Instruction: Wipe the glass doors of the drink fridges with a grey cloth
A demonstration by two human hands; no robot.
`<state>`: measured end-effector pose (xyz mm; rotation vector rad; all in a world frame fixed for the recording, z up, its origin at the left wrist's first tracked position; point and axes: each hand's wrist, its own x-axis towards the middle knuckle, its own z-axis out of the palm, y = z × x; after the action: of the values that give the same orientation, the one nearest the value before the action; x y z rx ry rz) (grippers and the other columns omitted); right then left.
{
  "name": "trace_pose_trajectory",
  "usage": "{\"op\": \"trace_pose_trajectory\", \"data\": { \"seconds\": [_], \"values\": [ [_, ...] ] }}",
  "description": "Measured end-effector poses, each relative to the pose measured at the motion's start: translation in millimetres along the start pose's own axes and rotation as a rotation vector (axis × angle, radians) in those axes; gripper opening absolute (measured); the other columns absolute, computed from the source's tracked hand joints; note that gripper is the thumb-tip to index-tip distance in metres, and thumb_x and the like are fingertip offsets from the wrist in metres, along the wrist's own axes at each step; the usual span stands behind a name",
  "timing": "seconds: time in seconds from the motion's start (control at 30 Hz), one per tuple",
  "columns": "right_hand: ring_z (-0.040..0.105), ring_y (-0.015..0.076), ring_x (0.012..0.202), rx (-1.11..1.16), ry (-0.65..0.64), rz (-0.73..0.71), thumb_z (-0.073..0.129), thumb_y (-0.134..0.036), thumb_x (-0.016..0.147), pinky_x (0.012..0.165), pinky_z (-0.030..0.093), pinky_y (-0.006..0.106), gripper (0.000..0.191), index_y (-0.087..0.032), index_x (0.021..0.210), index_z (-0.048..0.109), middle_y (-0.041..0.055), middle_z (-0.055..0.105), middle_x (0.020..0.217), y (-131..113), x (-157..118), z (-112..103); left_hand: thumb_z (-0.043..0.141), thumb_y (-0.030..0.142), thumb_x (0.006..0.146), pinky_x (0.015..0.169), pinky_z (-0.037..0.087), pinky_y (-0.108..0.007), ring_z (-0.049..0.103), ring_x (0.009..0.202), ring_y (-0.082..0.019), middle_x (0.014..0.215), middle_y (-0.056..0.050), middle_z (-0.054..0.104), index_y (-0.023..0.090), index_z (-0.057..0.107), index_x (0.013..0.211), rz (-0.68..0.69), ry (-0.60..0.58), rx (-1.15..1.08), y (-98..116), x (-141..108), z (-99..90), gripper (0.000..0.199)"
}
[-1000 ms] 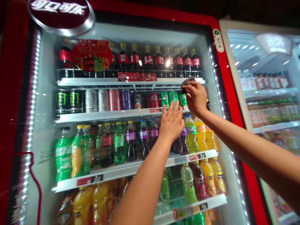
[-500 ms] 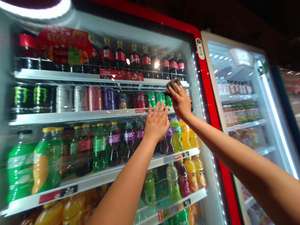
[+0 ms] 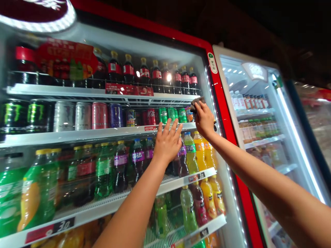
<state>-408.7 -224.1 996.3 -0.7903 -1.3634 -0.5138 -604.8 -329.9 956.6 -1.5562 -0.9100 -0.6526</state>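
My left hand (image 3: 167, 143) lies flat with fingers spread against the glass door (image 3: 85, 31) of a drinks fridge, in front of the shelf edge below the cans. To its right and a little higher, my right hand (image 3: 204, 119) presses a dark grey cloth (image 3: 197, 102) to the same glass, near the right side of the door. Its fingers bend over the cloth and hide part of it. Behind the glass by my hands are green cans (image 3: 172, 113) and purple-labelled bottles (image 3: 138, 156).
The fridge's red frame (image 3: 227, 127) runs down the right side of the door. Beyond it stands a second lit fridge (image 3: 258, 112) with several rows of bottles. An oval red sticker (image 3: 67, 60) is on the upper left of the glass. Cola bottles (image 3: 128, 69) line the top shelf.
My right hand has slid the cloth slightly right and down along the glass. My left hand stays flat against the door. The whole view has shifted a little.
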Motion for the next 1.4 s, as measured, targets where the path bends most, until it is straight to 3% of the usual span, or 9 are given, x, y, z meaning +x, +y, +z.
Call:
{"op": "trace_pose_trajectory", "data": {
  "seconds": [0.13, 0.23, 0.47, 0.6, 0.73, 0.87, 1.0, 1.13, 1.4],
  "values": [
    [0.032, 0.0319, 0.153, 0.040, -0.040, -0.170, 0.036, -0.017, 0.100, 0.118, 0.039, 0.050, 0.056, -0.024, 0.154, 0.047, 0.0054, 0.040, 0.164, 1.4, 42.8, -2.5, 0.051, 0.031, 0.096, 0.130, 0.011, -0.057, 0.022, 0.158, -0.028, 0.167, -0.001, 0.034, 0.034, 0.030, 0.159, 0.005, 0.011, 0.027, -1.2, -0.1, 1.6, 0.066],
    [0.032, 0.0340, 0.152, 0.037, -0.028, -0.054, 0.039, -0.015, 0.098, 0.118, 0.039, 0.053, 0.059, -0.024, 0.155, 0.045, 0.0063, 0.040, 0.164, 26.2, 61.1, -4.3, 0.052, 0.030, 0.096, 0.130, 0.011, -0.057, 0.021, 0.158, -0.028, 0.168, -0.001, 0.034, 0.034, 0.028, 0.160, 0.007, 0.002, 0.023, -0.9, -0.2, 0.8, 0.068],
    [0.022, 0.0381, 0.156, -0.003, -0.025, -0.048, 0.046, -0.019, 0.094, 0.118, 0.038, 0.065, 0.070, -0.029, 0.162, 0.032, 0.0058, 0.031, 0.168, 26.1, 6.1, 1.0, 0.050, 0.030, 0.097, 0.130, 0.009, -0.057, 0.019, 0.159, -0.027, 0.169, -0.002, 0.032, 0.033, 0.030, 0.159, -0.003, -0.021, 0.000, 1.8, 0.6, -2.6, 0.065],
    [0.022, 0.0350, 0.157, 0.004, -0.065, -0.146, 0.043, -0.014, 0.093, 0.121, 0.035, 0.065, 0.075, -0.036, 0.163, 0.028, 0.0007, 0.032, 0.168, 19.6, 26.8, 3.1, 0.053, 0.031, 0.096, 0.130, 0.009, -0.059, 0.020, 0.158, -0.028, 0.168, 0.000, 0.032, 0.037, 0.025, 0.161, 0.003, 0.009, -0.018, 0.0, 0.7, 0.0, 0.071],
    [0.025, 0.0363, 0.156, 0.008, -0.041, 0.024, 0.041, -0.013, 0.091, 0.118, 0.039, 0.064, 0.072, -0.027, 0.161, 0.035, 0.0055, 0.032, 0.168, 43.3, 61.8, 0.9, 0.053, 0.032, 0.096, 0.130, 0.011, -0.059, 0.023, 0.157, -0.028, 0.167, -0.001, 0.034, 0.037, 0.026, 0.160, 0.010, 0.027, -0.014, -2.1, 1.0, 1.7, 0.070],
    [0.030, 0.0407, 0.153, -0.020, 0.025, 0.166, 0.044, -0.014, 0.088, 0.114, 0.043, 0.067, 0.074, -0.023, 0.161, 0.035, 0.0110, 0.036, 0.165, 52.5, 40.7, 2.7, 0.053, 0.031, 0.096, 0.129, 0.012, -0.059, 0.024, 0.157, -0.028, 0.167, -0.001, 0.036, 0.036, 0.028, 0.160, 0.008, 0.029, -0.013, -1.9, 1.7, 1.1, 0.068],
    [0.027, 0.0365, 0.155, -0.046, 0.016, 0.015, 0.044, -0.012, 0.087, 0.119, 0.040, 0.062, 0.080, -0.028, 0.163, 0.029, 0.0071, 0.034, 0.167, 34.7, 11.3, 10.0, 0.053, 0.032, 0.096, 0.129, 0.013, -0.059, 0.024, 0.157, -0.028, 0.166, -0.001, 0.037, 0.036, 0.030, 0.159, 0.009, 0.038, 0.007, -1.2, 1.4, 0.9, 0.067],
    [0.024, 0.0322, 0.157, -0.034, -0.027, -0.091, 0.045, -0.008, 0.084, 0.122, 0.037, 0.059, 0.084, -0.031, 0.163, 0.029, 0.0018, 0.032, 0.168, 33.5, 35.6, 8.1, 0.051, 0.034, 0.098, 0.128, 0.017, -0.059, 0.026, 0.156, -0.029, 0.165, -0.003, 0.038, 0.033, 0.031, 0.159, 0.017, 0.045, 0.059, -2.3, 0.7, 0.9, 0.064],
    [0.030, 0.0366, 0.154, -0.084, 0.017, 0.170, 0.041, -0.016, 0.090, 0.113, 0.044, 0.062, 0.070, -0.026, 0.160, 0.038, 0.0082, 0.037, 0.166, 77.7, 26.4, -5.7, 0.049, 0.033, 0.100, 0.128, 0.018, -0.060, 0.028, 0.156, -0.031, 0.165, -0.004, 0.039, 0.032, 0.032, 0.159, 0.043, 0.051, 0.085, -3.8, 4.1, -4.6, 0.062]
  ]
}}
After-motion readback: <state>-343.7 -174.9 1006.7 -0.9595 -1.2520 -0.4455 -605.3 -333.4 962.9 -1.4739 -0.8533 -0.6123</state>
